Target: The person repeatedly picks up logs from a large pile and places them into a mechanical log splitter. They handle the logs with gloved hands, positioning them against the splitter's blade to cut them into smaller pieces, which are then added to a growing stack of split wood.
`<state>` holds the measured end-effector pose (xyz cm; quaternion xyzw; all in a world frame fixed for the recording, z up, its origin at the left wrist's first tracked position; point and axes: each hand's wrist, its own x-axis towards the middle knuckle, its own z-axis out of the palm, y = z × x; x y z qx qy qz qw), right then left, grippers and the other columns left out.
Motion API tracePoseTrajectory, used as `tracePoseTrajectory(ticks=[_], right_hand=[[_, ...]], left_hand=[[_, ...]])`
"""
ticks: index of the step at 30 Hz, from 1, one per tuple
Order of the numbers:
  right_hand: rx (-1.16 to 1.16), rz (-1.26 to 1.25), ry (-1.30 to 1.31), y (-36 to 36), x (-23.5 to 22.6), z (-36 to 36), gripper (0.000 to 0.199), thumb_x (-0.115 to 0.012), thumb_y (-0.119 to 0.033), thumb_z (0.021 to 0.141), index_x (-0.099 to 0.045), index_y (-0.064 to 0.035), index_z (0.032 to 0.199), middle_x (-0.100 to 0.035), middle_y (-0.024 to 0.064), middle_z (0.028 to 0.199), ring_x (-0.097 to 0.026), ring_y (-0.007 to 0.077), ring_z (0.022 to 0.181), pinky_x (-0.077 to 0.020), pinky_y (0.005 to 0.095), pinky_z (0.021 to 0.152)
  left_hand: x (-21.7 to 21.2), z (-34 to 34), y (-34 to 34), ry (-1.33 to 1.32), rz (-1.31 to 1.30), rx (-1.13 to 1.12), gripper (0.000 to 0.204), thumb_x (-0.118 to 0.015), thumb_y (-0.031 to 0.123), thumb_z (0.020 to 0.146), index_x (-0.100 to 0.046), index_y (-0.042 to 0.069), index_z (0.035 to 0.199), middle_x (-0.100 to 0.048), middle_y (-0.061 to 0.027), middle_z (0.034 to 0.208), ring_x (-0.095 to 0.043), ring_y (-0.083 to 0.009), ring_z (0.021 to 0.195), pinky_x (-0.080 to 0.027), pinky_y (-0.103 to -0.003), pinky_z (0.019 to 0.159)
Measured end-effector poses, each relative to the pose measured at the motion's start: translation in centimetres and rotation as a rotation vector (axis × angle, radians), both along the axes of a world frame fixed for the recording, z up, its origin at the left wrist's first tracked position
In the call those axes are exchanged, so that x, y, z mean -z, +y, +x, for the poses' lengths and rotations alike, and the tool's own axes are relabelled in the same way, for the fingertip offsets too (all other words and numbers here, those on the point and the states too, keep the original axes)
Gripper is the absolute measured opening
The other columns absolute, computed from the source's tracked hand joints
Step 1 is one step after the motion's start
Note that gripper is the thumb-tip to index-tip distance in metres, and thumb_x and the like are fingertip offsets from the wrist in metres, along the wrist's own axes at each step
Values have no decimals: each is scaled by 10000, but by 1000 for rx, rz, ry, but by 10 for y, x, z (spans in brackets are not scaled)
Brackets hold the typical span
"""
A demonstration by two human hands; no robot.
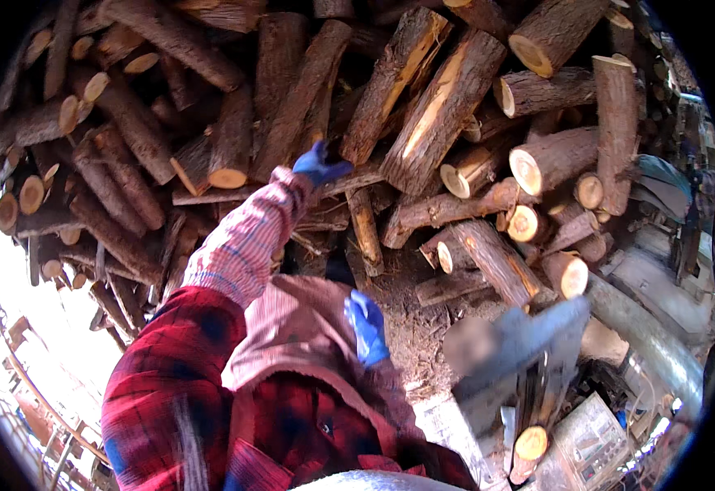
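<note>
My left hand point(322, 164), in a blue glove, reaches out to the log pile. Its thumb and fingers are spread, and nothing shows in them. It is nearest to a thin bark-covered log point(304, 98) and a split log point(394, 82) with a pale torn face. I cannot tell whether it touches either one. My right hand point(365, 329), also blue-gloved, hangs low in front of my body beside a pinkish corduroy cloth point(292, 327) at my waist. Its fingers look loosely stretched, with nothing visible in them.
Bark-covered logs are heaped across the back; a thick split log point(447, 110) leans there. Cut log ends point(566, 274) jut out at right. A blurred blue-grey object point(521, 335), a round pipe point(648, 335) and a short log point(529, 446) are at lower right. Wood chips point(415, 327) litter the ground.
</note>
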<state>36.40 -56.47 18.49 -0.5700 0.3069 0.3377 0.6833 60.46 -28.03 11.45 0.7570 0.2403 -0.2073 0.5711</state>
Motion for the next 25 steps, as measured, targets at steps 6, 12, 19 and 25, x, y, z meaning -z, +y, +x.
tracePoseTrajectory(ticks=[6, 12, 19, 25], right_hand=[[-57, -235, 120, -53, 44, -24, 348, -592, -92, 916, -522, 21, 1238, -592, 99, 1148, -569, 157, 1021, -460, 289, 894], [108, -170, 212, -51, 61, -21, 449, -621, -185, 914, -481, -16, 1306, -608, 87, 1168, -585, 160, 1011, -469, 285, 874], [146, 8, 120, 16, 32, 42, 448, -529, -305, 954, -461, -117, 1355, -593, 55, 1222, -608, 197, 1037, -470, 308, 895], [285, 397, 231, 84, -5, 50, 586, -433, -459, 963, -289, -182, 1459, -442, 96, 1386, -451, 269, 1253, -431, 463, 970]], left_hand=[[116, 168, -40, -52, 566, -62, 1247, -822, 570, 558, -160, -8, 1442, -443, -271, 1350, -448, -364, 1256, -374, -406, 1042], [126, 175, 6, -251, 393, 4, 1153, -825, 570, 556, -274, -43, 1363, -536, -259, 1253, -543, -381, 1142, -464, -426, 933], [27, 16, 40, 128, -244, 114, 627, -714, 417, 756, -572, -14, 1189, -653, -116, 1048, -619, -206, 949, -480, -338, 876], [-130, -161, 37, 290, -566, -48, 703, -716, 313, 772, -451, 55, 1370, -511, -121, 1348, -435, -252, 1291, -300, -364, 1093]])
